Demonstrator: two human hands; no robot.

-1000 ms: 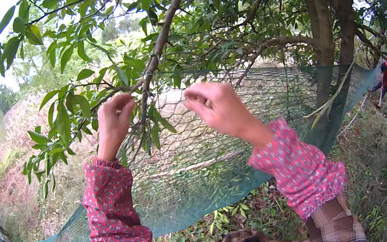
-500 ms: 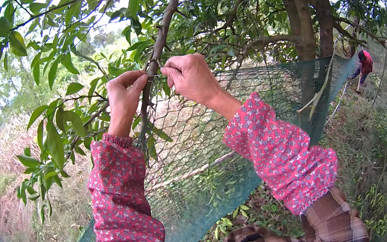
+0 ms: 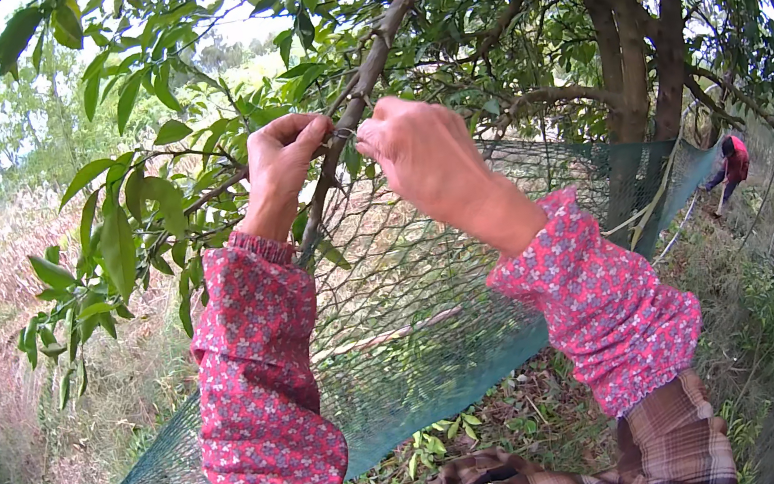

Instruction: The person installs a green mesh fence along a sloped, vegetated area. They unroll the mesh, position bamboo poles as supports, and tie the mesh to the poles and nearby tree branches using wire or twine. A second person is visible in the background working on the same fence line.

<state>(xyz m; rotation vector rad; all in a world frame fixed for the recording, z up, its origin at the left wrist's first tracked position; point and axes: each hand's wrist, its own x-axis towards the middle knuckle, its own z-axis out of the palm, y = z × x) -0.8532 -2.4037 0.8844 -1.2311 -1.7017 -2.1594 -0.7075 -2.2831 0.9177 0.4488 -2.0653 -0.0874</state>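
Note:
My left hand (image 3: 286, 165) is on the left side of a slanting tree branch (image 3: 370, 70), thumb and finger pinched together against it. My right hand (image 3: 434, 155), on the branch's right side, is also closed in a pinch. A thin grey tie (image 3: 346, 133), string or wire, loops round the branch between my fingertips; its ends are hidden in them. From just below there, a green mesh net (image 3: 389, 252) spreads down and to the right. Pink flowered sleeve covers (image 3: 263, 383) are on both my forearms.
Leafy twigs (image 3: 118, 234) hang at the left. Thick trunks (image 3: 620, 53) rise at the right behind the net's upper edge. A person in a red top (image 3: 734, 165) bends down on the far right slope. Grass and low plants (image 3: 453, 434) cover the ground below.
The view has shifted, so the branch and my hands appear farther right. My right hand has turned more back-on and stays pinched; my left hand keeps its pinch at the branch.

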